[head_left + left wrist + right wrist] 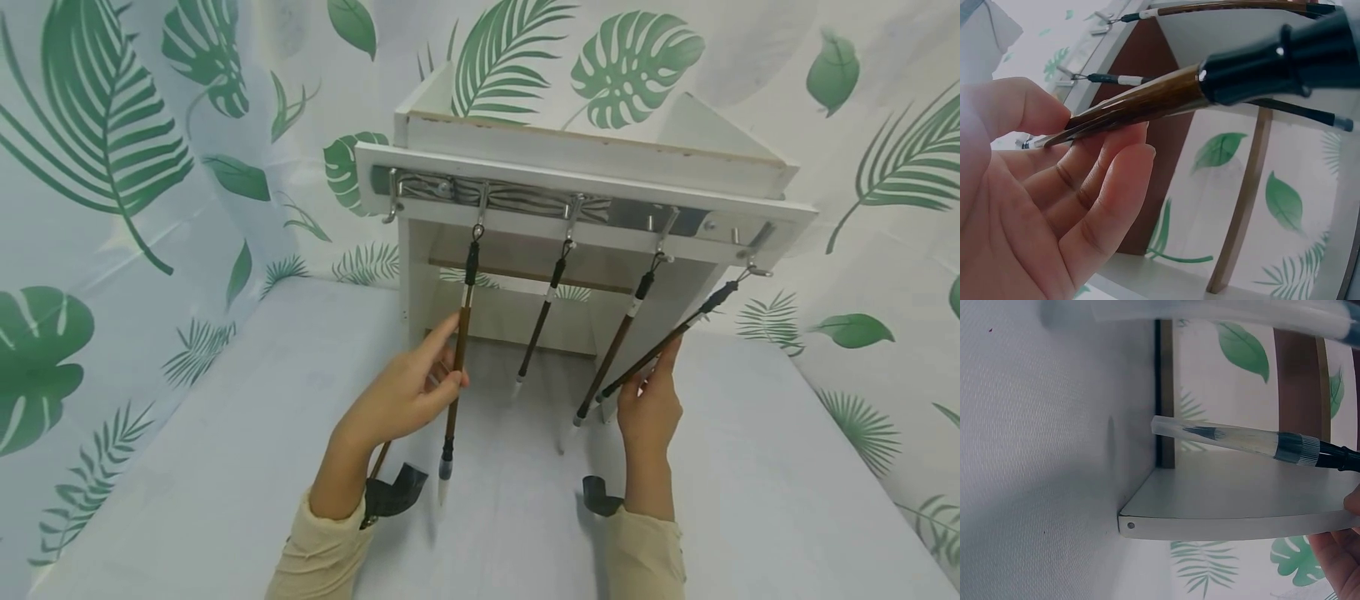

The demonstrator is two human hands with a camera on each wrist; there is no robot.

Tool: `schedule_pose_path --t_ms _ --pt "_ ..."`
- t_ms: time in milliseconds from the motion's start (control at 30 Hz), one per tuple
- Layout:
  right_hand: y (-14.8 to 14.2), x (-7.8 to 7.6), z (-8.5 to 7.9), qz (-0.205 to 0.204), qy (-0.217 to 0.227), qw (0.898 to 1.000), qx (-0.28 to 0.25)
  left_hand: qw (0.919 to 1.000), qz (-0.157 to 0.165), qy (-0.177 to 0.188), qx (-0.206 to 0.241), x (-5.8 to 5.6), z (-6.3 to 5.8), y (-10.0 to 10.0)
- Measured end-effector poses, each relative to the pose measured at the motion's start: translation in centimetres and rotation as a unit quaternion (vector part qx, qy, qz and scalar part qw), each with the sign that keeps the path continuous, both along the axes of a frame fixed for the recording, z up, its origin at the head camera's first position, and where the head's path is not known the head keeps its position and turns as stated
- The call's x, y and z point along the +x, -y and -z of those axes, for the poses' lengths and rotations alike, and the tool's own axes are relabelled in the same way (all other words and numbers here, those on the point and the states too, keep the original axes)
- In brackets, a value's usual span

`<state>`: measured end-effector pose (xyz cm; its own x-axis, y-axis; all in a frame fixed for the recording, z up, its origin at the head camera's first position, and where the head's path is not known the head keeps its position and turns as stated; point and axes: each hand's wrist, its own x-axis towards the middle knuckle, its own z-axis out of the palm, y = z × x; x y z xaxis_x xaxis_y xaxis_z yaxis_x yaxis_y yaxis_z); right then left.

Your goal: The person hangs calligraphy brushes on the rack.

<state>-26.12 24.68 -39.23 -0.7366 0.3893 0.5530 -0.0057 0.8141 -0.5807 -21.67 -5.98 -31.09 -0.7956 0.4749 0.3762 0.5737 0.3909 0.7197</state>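
In the head view several calligraphy brushes with brown handles hang by loops from hooks on a white wooden stand. My left hand (408,392) pinches the left brush (452,421) by its handle, thumb on one side and fingers behind. In the left wrist view, that brush's black lower part (1247,78) points toward the camera. Up against the far-right brush (660,347), my right hand (651,412) has thumb and fingers close to the side panel's edge. This brush slants strongly, its tip hidden. The right wrist view shows a brush in a clear cap (1235,439).
Two other brushes, one thinner (538,329) and one longer (618,342), hang between my hands. The leftmost hook (392,196) holds no brush. Behind my hands, the stand's side panel (1241,526) rises from the white surface (750,483). Leaf-patterned cloth surrounds everything.
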Motion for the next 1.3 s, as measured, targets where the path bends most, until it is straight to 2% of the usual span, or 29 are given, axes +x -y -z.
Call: schedule_pose_path --t_ms 200,833,1000,1300 --pt "0.0 0.0 0.0 0.0 -0.015 1.0 0.008 1.0 -0.001 0.001 -0.001 -0.3 0.2 -0.1" --pt "0.0 0.1 -0.1 0.005 0.001 1.0 0.003 0.9988 -0.007 0.034 -0.034 -0.8 0.7 0.3" --pt "0.1 0.2 -0.2 0.005 0.0 1.0 0.004 0.9986 -0.011 0.026 -0.045 -1.3 1.1 0.4" --pt "0.1 0.0 0.0 0.002 -0.008 1.0 0.003 0.998 -0.02 0.034 -0.049 -2.4 2.0 0.4"
